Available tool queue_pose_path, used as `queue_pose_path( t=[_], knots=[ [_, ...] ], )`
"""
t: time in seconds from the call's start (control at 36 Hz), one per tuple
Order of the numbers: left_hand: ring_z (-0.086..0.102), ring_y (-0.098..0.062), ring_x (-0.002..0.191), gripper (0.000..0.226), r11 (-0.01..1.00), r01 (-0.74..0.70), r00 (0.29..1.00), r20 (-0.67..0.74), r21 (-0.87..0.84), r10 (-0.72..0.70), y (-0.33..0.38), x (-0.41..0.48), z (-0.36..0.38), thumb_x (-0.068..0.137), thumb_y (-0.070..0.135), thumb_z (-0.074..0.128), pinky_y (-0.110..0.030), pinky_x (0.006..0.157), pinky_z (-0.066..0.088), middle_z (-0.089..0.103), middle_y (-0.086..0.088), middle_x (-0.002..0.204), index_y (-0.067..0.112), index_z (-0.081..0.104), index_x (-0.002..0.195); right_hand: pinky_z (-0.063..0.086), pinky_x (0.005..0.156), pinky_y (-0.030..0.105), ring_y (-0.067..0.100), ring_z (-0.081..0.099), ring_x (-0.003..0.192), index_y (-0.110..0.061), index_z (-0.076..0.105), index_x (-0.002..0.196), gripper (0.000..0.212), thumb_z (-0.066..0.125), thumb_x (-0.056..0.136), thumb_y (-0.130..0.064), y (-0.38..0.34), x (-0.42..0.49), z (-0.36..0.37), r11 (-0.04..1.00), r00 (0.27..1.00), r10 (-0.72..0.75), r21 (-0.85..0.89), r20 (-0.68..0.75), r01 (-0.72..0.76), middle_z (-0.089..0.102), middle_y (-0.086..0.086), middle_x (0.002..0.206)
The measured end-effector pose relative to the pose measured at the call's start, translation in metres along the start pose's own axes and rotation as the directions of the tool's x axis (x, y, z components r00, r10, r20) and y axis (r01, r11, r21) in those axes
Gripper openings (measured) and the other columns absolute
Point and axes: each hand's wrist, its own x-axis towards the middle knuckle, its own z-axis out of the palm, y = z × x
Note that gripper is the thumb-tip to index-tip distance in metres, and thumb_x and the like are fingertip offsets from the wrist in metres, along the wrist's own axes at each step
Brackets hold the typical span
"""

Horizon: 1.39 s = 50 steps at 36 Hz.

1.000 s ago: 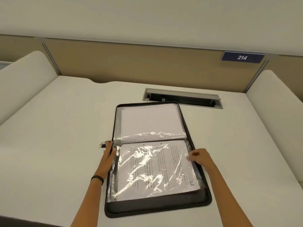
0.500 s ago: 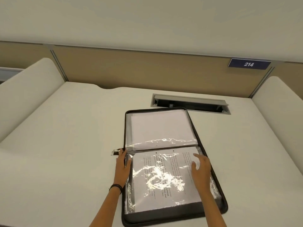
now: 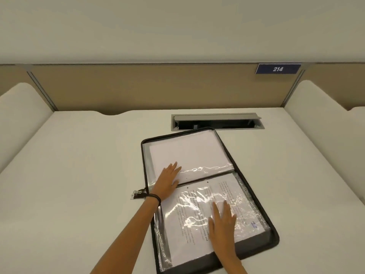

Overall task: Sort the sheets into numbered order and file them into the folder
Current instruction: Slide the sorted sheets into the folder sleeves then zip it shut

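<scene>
Pressing flat with straight fingers, the left hand [image 3: 167,181] spans the open black zip folder [image 3: 273,241]'s fold; the right hand [image 3: 222,224] flattens the printed plastic-sleeved sheet [image 3: 199,210].

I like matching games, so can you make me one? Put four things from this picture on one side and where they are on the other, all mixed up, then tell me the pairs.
Things:
1. left hand
2. right hand
3. blue sign
4. zip pull

Places:
A. on the back panel
B. flat on the printed page
C. on the desk, just left of the folder
D. flat across the folder's middle fold

Pairs: 1-D, 2-B, 3-A, 4-C.
</scene>
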Motion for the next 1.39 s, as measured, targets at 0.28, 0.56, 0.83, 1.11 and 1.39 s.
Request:
queue_pose_path(
  t=[0.28, 0.56, 0.83, 1.11, 1.39],
  knots=[
    [0.001, -0.025, 0.147, 0.055, 0.968, -0.042, 0.961, 0.276, 0.249, -0.030, 0.012, 0.045, -0.002, 0.105, 0.035, 0.024, -0.040, 0.116, 0.008, -0.002, -0.006, 0.161, 0.015, 0.007, 0.153, 0.003, 0.115, 0.040, 0.021, 0.005, 0.145, -0.022, 0.031, 0.147, 0.052, 0.024, 0.098, -0.041, 0.004, -0.011, 0.006, 0.995, 0.999, 0.017, -0.099, 0.030, -0.014, 0.027, 0.012, 0.153],
    [-0.002, -0.026, 0.147, 0.057, 0.960, -0.009, 0.914, 0.391, 0.279, -0.106, 0.015, 0.042, -0.004, 0.104, 0.036, 0.021, -0.041, 0.116, 0.010, -0.007, -0.007, 0.160, 0.014, 0.001, 0.153, -0.001, 0.118, 0.033, 0.016, 0.005, 0.146, -0.025, 0.024, 0.149, 0.049, 0.018, 0.102, -0.039, 0.012, -0.005, -0.004, 0.997, 0.998, -0.022, -0.066, 0.057, 0.026, 0.022, 0.006, 0.156],
    [-0.003, -0.019, 0.148, 0.060, 0.957, 0.094, 0.909, 0.368, 0.275, -0.195, 0.010, 0.006, -0.013, 0.104, 0.041, 0.021, -0.047, 0.116, 0.004, -0.010, -0.003, 0.160, 0.016, -0.004, 0.153, 0.000, 0.118, 0.031, 0.008, 0.003, 0.146, -0.030, 0.016, 0.150, 0.049, 0.020, 0.102, -0.038, 0.041, 0.021, -0.013, 0.980, 0.972, -0.199, 0.012, 0.128, 0.199, 0.007, -0.008, 0.158],
    [-0.006, -0.011, 0.147, 0.064, 0.941, 0.147, 0.882, 0.390, 0.305, -0.264, 0.002, -0.039, -0.020, 0.102, 0.047, 0.018, -0.058, 0.112, -0.007, -0.016, 0.003, 0.159, 0.018, -0.012, 0.151, -0.003, 0.119, 0.030, 0.004, -0.004, 0.145, -0.028, 0.010, 0.150, 0.053, 0.013, 0.101, -0.046, 0.060, 0.052, -0.031, 0.916, 0.886, -0.396, 0.029, 0.242, 0.401, 0.001, -0.011, 0.158],
    [-0.009, -0.012, 0.147, 0.129, 0.958, 0.158, 0.876, 0.414, 0.239, -0.248, 0.001, -0.083, -0.021, 0.045, 0.088, -0.026, -0.053, 0.115, -0.003, -0.024, 0.005, 0.154, 0.015, -0.014, 0.150, 0.014, 0.115, 0.027, 0.013, 0.021, 0.141, -0.013, 0.039, 0.143, 0.062, 0.025, 0.097, -0.053, 0.075, 0.088, -0.037, 0.911, 0.887, -0.411, 0.088, 0.208, 0.402, 0.027, 0.001, 0.152]
  ],
)
